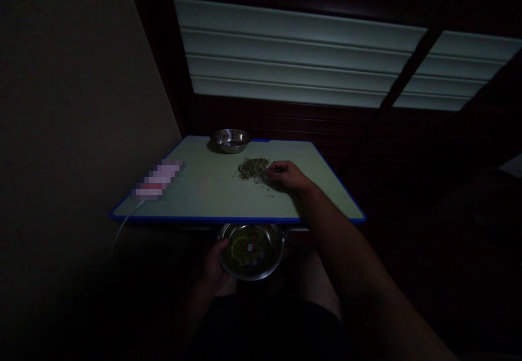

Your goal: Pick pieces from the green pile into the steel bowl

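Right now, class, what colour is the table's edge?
The table's edge is blue, best seen in the head view.

Pic v. dim; lower corners near-black, detail prob. lost.

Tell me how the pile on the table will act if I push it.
The pile will probably spread rather than move as one, since it looks like a heap of small loose bits. Single bits likely slide easily: a few strays lie apart on the flat table. Toppling seems unlikely, as it's low and wide.
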The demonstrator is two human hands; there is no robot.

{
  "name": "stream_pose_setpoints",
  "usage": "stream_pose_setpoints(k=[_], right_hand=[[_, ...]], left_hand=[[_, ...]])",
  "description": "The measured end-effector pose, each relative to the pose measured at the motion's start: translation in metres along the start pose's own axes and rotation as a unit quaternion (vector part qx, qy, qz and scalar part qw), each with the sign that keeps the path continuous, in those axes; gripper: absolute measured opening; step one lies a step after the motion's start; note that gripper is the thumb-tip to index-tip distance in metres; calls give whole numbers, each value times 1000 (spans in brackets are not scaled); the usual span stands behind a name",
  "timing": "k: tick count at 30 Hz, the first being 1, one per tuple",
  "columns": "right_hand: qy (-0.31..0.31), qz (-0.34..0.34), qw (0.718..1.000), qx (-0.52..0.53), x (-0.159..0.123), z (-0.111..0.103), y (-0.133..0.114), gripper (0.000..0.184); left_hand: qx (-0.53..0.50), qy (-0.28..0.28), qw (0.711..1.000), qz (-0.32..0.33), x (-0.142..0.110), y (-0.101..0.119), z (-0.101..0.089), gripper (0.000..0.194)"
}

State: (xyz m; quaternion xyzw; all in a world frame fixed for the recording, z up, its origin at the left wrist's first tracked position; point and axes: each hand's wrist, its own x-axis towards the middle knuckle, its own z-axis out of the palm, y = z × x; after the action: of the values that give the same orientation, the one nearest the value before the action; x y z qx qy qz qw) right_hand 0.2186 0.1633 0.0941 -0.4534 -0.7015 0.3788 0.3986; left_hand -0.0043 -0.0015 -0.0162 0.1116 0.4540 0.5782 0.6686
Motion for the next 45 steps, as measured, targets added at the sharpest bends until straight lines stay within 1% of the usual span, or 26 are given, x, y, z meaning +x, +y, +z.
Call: stream_pose_setpoints(k=[5, 12, 15, 18, 23, 31, 38, 45], right_hand=[[9, -17, 1000, -13, 3, 1, 4, 22], [14, -2, 1000, -12, 3, -1, 3, 19], [26, 17, 999, 4, 2, 0, 2, 17], [41, 29, 999, 12, 1, 1, 1, 18], [61, 15, 998, 5, 2, 2, 1, 19], [50, 14, 999, 5, 3, 3, 3, 18], [37, 14, 999, -6, 1, 2, 1, 20], [15, 22, 1000, 5, 0, 1, 2, 22]], left_hand=[[-5, -10, 1000, -10, -1, 0, 1, 24], [-3, -15, 1000, -15, -3, 2, 4, 21], [-3, -20, 1000, -10, -2, 1, 3, 21], [-2, -18, 1000, -9, 0, 0, 1, 20], [0, -26, 1000, -11, 2, -1, -2, 21], [-15, -12, 999, -29, -1, 1, 1, 21], [-5, -16, 1000, -20, -1, 1, 1, 21], [-5, -5, 1000, -24, -3, 3, 4, 21]])
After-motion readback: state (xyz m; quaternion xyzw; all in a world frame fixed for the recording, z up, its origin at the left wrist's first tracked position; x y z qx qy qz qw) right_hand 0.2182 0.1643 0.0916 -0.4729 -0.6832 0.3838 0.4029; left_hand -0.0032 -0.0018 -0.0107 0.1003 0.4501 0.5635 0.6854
